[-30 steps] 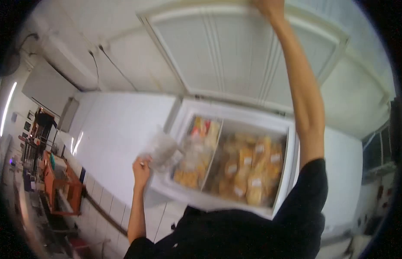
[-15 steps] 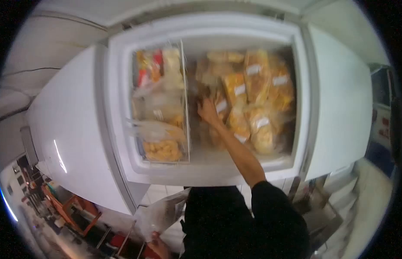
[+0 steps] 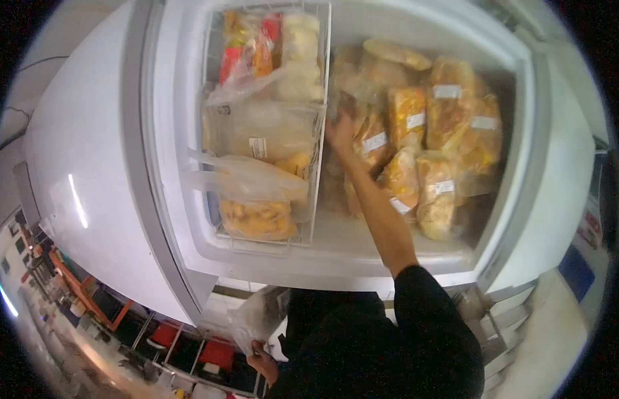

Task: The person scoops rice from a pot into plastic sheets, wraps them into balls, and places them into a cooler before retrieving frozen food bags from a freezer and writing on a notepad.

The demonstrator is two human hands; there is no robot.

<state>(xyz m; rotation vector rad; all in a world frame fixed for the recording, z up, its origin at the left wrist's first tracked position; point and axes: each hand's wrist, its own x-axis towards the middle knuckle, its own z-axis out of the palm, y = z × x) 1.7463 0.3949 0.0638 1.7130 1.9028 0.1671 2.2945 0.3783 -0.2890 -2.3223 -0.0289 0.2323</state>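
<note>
My right hand [image 3: 340, 130] reaches down into the open chest freezer [image 3: 402, 249], just right of the white wire basket [image 3: 317, 166]. Its fingers are blurred beside a dark patch at the edge of the packs, and I cannot tell whether they grip anything. Closest to it is a clear food pack with a white label [image 3: 372, 136], against the forearm. Down at my left side, my left hand [image 3: 261, 361] is closed on a clear plastic bag [image 3: 256, 316], which hangs outside the freezer.
More labelled yellow-orange packs [image 3: 449, 106] fill the freezer's right part. Bagged orange pieces [image 3: 259, 216] and red and yellow packets [image 3: 253, 46] lie in the basket. A white lid panel [image 3: 90, 166] flanks the opening. Red seats [image 3: 216, 352] stand at lower left.
The view has shifted closer to the freezer, so its contents look larger. My right hand stays low beside the basket; my left hand still holds the plastic bag.
</note>
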